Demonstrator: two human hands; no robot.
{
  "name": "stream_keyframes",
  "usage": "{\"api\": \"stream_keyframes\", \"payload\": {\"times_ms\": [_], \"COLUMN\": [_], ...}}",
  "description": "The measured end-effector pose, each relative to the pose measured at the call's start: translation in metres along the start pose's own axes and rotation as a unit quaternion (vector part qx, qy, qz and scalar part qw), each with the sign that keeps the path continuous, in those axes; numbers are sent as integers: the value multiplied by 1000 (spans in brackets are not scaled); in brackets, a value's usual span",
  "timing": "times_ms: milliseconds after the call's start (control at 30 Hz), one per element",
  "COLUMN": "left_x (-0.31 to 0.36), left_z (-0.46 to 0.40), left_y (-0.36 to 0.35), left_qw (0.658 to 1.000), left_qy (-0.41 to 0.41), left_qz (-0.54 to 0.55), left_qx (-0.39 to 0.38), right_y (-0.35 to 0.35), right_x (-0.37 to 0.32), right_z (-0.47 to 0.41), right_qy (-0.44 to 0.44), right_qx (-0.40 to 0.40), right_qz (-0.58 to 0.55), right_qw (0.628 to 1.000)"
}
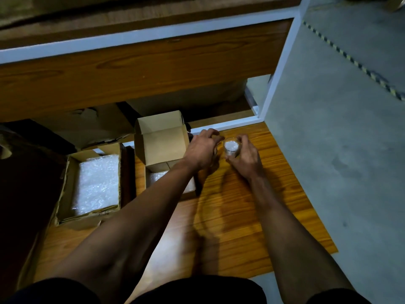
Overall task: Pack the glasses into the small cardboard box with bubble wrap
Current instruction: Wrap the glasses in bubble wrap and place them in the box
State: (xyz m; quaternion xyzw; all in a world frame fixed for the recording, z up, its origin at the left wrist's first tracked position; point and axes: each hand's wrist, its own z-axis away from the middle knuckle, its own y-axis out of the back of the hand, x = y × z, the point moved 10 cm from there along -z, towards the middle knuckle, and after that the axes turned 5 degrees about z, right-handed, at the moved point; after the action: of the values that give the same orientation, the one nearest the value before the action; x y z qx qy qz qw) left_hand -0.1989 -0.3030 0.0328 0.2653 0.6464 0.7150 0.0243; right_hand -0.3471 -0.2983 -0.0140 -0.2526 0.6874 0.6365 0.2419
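Head-camera view of a person seated at a low wood-grain board (pixel 252 216) laid on a grey concrete floor (pixel 339 150). The right hand (pixel 246 160) curls its fingers round a small clear drinking glass (pixel 231 148), which stands upright on the board near its far edge, its mouth showing a bright white fill. The left hand (pixel 202 151) hovers just beside the glass on its left, fingers bent over something at the board's far edge; a second glass may sit beneath the palm, but whether the hand grips anything cannot be told.

Just left of the hands stands the small brown cardboard box (pixel 162 148), its lid flap raised toward the far side. A white sheet of bubble wrap (pixel 157 175) lies inside its lower part, partly hidden by the left forearm.

Further left, apart from the small box, lies a larger shallow cardboard carton (pixel 65 194) with worn edges, lined with a second white bubble-wrap sheet (pixel 96 185).

Behind the work area runs a wooden shelf panel (pixel 142 75) framed by white metal rails (pixel 282 62). A yellow-and-black striped line (pixel 350 60) crosses the floor at upper right.
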Motion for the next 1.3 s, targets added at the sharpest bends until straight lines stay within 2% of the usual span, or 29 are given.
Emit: {"api": "stream_keyframes", "payload": {"times_ms": [100,300,633,733,833,1033,1300], "left_x": [-19,-35,-41,-51,-52,-62,-101], "left_z": [9,20,17,29,48,101,185], "left_y": [10,-28,-27,-15,2,28,38], "left_qw": [997,996,991,985,980,970,950], "left_qy": [29,68,104,115,88,52,131], "left_qz": [53,52,77,131,174,195,199], "left_qx": [52,-32,-20,8,46,136,202], "right_y": [0,-12,-21,-23,-21,-19,-53], "right_x": [-5,-12,0,1,-4,-32,-78], "right_z": [0,-2,-3,-2,3,18,45], "right_qy": [-15,-32,-68,-76,-103,-99,-74], "right_qx": [-16,-43,-25,-34,-35,-47,-142], "right_qz": [17,32,-9,-22,-68,-106,-88], "right_qw": [1000,998,997,996,992,988,983]}}
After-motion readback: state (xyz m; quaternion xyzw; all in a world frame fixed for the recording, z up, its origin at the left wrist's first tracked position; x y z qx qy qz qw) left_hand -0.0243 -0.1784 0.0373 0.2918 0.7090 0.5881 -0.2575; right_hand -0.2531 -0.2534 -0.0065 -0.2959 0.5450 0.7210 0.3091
